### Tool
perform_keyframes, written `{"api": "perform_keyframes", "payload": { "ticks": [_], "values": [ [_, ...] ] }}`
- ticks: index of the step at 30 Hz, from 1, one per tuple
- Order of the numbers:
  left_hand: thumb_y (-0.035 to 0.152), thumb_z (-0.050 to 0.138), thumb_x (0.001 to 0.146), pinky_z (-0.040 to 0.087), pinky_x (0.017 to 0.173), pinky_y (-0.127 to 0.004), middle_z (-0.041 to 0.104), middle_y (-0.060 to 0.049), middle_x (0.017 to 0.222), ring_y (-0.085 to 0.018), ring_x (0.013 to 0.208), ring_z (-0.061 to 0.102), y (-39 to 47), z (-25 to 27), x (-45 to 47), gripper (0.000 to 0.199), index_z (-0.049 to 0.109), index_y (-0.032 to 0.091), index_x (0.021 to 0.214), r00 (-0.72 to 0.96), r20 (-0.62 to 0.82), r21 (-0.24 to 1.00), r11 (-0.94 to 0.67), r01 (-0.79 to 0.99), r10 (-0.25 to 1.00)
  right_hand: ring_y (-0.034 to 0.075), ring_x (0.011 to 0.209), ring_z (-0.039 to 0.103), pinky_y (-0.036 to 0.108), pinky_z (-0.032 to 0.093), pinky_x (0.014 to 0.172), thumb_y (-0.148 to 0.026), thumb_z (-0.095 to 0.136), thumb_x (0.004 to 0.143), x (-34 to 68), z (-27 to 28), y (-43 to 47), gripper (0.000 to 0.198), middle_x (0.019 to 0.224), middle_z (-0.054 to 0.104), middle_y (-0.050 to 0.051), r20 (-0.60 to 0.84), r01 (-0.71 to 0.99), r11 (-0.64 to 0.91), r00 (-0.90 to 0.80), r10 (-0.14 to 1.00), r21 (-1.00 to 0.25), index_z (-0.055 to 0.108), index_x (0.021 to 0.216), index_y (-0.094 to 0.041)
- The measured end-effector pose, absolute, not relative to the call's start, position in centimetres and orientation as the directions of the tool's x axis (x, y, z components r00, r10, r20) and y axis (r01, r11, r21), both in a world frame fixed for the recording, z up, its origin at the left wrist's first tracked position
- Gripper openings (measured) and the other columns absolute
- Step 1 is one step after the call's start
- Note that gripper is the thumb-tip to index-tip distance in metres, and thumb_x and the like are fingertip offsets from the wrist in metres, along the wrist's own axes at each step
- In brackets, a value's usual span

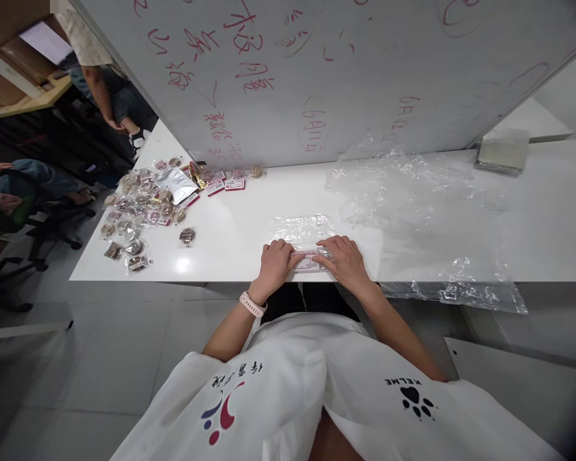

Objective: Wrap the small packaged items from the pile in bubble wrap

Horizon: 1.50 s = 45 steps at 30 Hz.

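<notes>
As L hand (pixel 274 262) & R hand (pixel 344 259) pinch clear bag (pixel 302 228), label (pixel 309 263) btwn thumbs, rest of bag past fingertips

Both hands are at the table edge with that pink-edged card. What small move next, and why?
Probably fold the loose clear plastic back over the card: the left hand and right hand already hold the card at either end, and the plastic spreads out flat just beyond it.
</notes>
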State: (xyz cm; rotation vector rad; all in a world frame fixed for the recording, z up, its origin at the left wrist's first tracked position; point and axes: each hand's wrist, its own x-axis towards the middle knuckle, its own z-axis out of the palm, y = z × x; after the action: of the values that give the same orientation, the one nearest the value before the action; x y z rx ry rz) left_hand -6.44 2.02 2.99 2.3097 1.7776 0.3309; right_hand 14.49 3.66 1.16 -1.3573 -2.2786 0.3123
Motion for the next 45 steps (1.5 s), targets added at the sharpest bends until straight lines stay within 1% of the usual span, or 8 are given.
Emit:
{"api": "perform_keyframes", "payload": {
  "ticks": [5,10,16,20,25,32,40,45],
  "values": [
    [0.03,0.049,0.1,0.043,0.087,-0.04,0.064,-0.01,0.11,-0.024,0.102,0.056,0.5,1.9,-5.7,0.018,0.06,0.022,0.112,0.236,0.25,0.377,-0.319,0.87,0.939,0.024,0.104,0.058,0.038,0.04,0.089,-0.037,0.047,0.101,14.2,0.5,2.4,0.026,0.111,0.068,0.009,0.325,0.7,0.513,-0.398,0.858,-0.496,0.067,0.108,-0.022],
    [0.034,0.059,0.095,0.047,0.091,-0.041,0.06,-0.011,0.124,-0.026,0.112,0.054,-2.4,1.1,-6.9,0.04,0.05,0.023,0.131,0.37,0.254,0.453,-0.448,0.771,0.894,0.026,0.114,0.057,0.04,0.042,0.093,-0.042,0.055,0.097,15.5,0.1,0.2,0.038,0.125,0.063,0.01,0.295,0.614,0.583,-0.51,0.808,-0.533,0.057,0.13,-0.024],
    [0.039,0.055,0.097,0.047,0.087,-0.038,0.069,-0.006,0.108,-0.022,0.098,0.059,-1.7,2.1,-8.2,0.024,0.06,0.024,0.114,0.314,0.198,0.556,-0.37,0.744,0.929,0.022,0.098,0.062,0.036,0.04,0.085,-0.043,0.045,0.102,15.4,0.8,1.1,0.032,0.105,0.072,0.006,0.279,0.624,0.578,-0.515,0.81,-0.525,0.065,0.116,-0.022],
    [0.044,0.056,0.096,0.042,0.089,-0.043,0.069,-0.006,0.102,-0.025,0.102,0.056,1.6,3.1,-8.4,0.024,0.066,0.022,0.099,0.264,0.136,0.457,-0.297,0.838,0.955,0.023,0.095,0.059,0.038,0.038,0.086,-0.047,0.046,0.101,14.5,1.3,4.1,0.035,0.101,0.072,0.007,0.267,0.706,0.525,-0.453,0.851,-0.475,0.07,0.099,-0.021],
    [0.034,0.056,0.096,0.043,0.088,-0.043,0.065,-0.009,0.111,-0.027,0.105,0.054,3.8,2.7,-7.3,0.019,0.062,0.02,0.109,0.149,0.162,0.384,-0.202,0.901,0.976,0.025,0.102,0.055,0.04,0.038,0.087,-0.036,0.044,0.102,13.1,0.5,5.4,0.03,0.112,0.068,0.008,0.353,0.743,0.485,-0.349,0.868,-0.46,0.069,0.109,-0.022],
    [0.034,0.058,0.095,0.047,0.089,-0.041,0.061,-0.012,0.122,-0.026,0.11,0.056,-0.5,1.0,-7.1,0.031,0.056,0.022,0.123,0.316,0.277,0.411,-0.409,0.815,0.907,0.026,0.114,0.055,0.04,0.041,0.091,-0.037,0.05,0.099,14.6,-0.2,2.0,0.035,0.126,0.064,0.01,0.334,0.667,0.596,-0.493,0.803,-0.448,0.059,0.13,-0.023],
    [0.044,0.046,0.1,0.044,0.088,-0.042,0.071,-0.006,0.097,-0.025,0.098,0.059,5.0,3.3,-8.8,0.032,0.068,0.022,0.095,0.308,0.068,0.412,-0.308,0.858,0.949,0.024,0.089,0.06,0.038,0.04,0.081,-0.048,0.04,0.102,14.1,1.6,7.0,0.042,0.094,0.071,0.008,0.093,0.748,0.494,-0.509,0.856,-0.443,0.07,0.092,-0.021],
    [0.048,0.054,0.095,0.047,0.077,-0.035,0.067,-0.008,0.106,-0.024,0.095,0.06,8.0,4.5,-8.8,0.033,0.065,0.022,0.111,0.381,-0.061,0.445,-0.316,0.838,0.923,0.023,0.092,0.057,0.034,0.04,0.076,-0.051,0.041,0.101,13.9,2.2,8.9,0.04,0.099,0.067,0.007,0.029,0.787,0.402,-0.441,0.897,-0.468,0.069,0.096,-0.021]
  ]
}}
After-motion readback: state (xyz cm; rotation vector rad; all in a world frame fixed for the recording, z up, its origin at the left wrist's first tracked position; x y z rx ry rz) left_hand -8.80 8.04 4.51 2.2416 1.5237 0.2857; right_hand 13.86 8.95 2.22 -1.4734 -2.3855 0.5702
